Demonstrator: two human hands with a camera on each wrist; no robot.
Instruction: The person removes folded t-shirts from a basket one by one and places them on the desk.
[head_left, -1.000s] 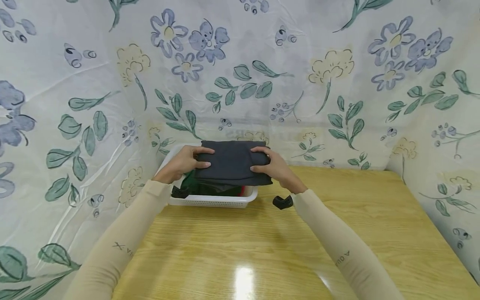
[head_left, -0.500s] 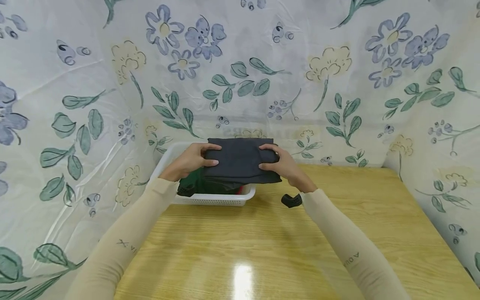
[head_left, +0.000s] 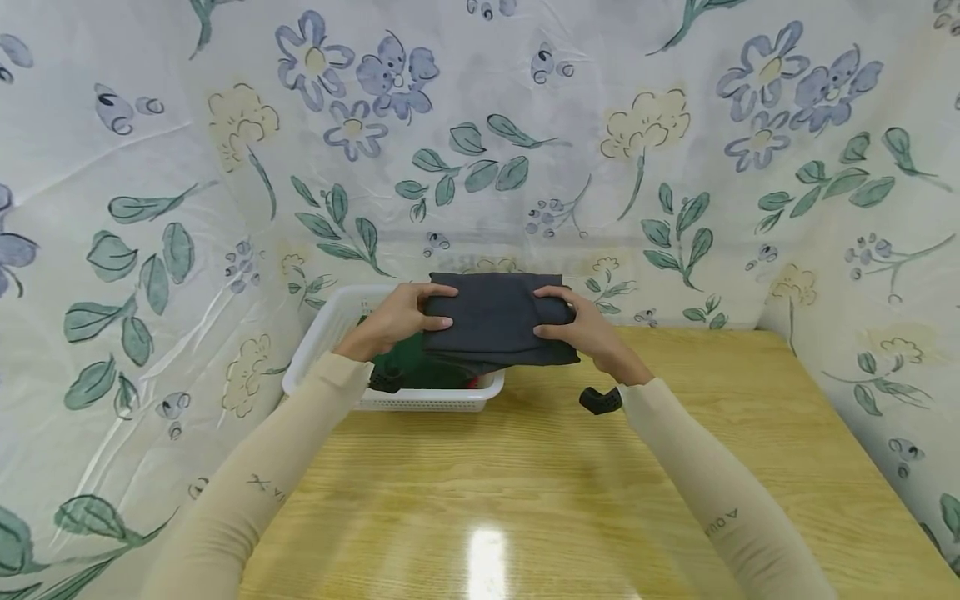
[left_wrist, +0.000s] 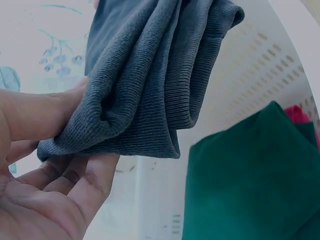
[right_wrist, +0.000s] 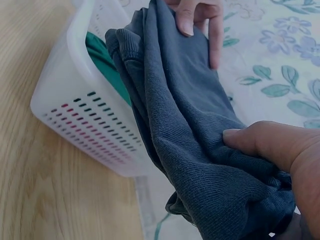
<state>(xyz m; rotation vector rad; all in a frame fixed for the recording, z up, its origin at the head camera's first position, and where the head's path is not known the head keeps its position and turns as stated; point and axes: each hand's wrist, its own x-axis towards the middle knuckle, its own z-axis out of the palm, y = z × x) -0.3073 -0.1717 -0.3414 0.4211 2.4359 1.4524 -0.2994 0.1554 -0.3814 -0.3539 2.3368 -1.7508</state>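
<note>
A folded dark grey garment of ribbed-edged cloth hangs in the air over the right part of a white basket. My left hand pinches its left end, thumb on the near face. At the other end my right hand grips it the same way. Several folded layers of the garment show in the left wrist view, with the left fingers beneath. Below it, inside the basket, lies a folded green cloth with a bit of red cloth behind. The far fingers of the right hand are mostly hidden.
The perforated basket stands at the left back of a wooden table, close to a floral sheet that hangs behind and at both sides. The table surface extends to the right of the basket. Black wrist mounts sit below the hands.
Both hands have shifted right with the dark garment, and slightly up. More of the green cloth and the basket's left interior now shows. The head view has turned slightly to the right.
</note>
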